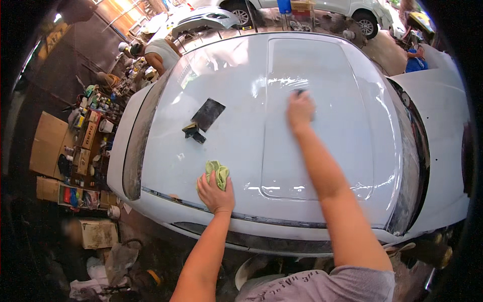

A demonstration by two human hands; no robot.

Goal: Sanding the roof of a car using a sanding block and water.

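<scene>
A pale grey-white car roof [236,146] spreads out before me, its far right part wet and shiny. Near the roof's close edge, my left hand [216,195] grips a crumpled light green cloth [219,171], pressing it on the surface. Farther off and to the right, inside the outlined roof panel, my right hand [301,113] is slightly blurred. Its fingers hold down a dark piece of sandpaper [301,92], mostly hidden beneath them. Left of centre lies a flat dark sandpaper sheet [209,115], with a folded, crumpled piece [193,132] beside it.
A person [160,54] bends beyond the car's far left corner. Shelves and boxes [83,143] crowded with bottles and tools stand at left. A loose bumper [209,20] and a white vehicle [337,6] are at the back. The hood [432,105] extends to the right.
</scene>
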